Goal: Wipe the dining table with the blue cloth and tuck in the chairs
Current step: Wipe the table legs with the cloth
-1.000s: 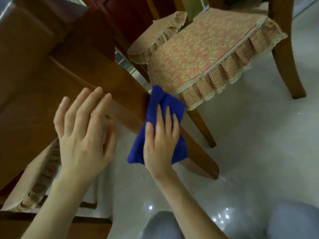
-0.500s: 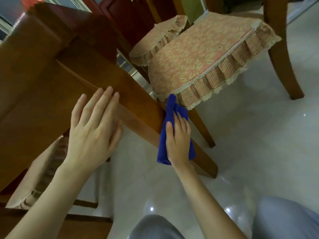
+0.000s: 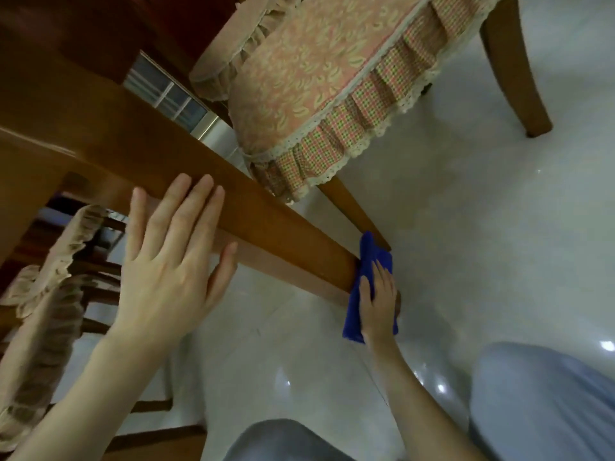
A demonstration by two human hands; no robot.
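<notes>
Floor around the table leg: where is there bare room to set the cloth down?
Bare tile lies right of the table leg, between the chair leg and the knee. Left, it is crowded with cushioned chairs.

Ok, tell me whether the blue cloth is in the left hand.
No: the blue cloth is pressed against the foot of the wooden table leg by the right hand, while the left hand rests bare higher up.

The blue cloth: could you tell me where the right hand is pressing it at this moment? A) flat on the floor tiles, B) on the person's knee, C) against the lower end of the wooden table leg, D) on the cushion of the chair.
C: the right hand presses the blue cloth against the lower end of the wooden table leg, just above the floor.
</notes>
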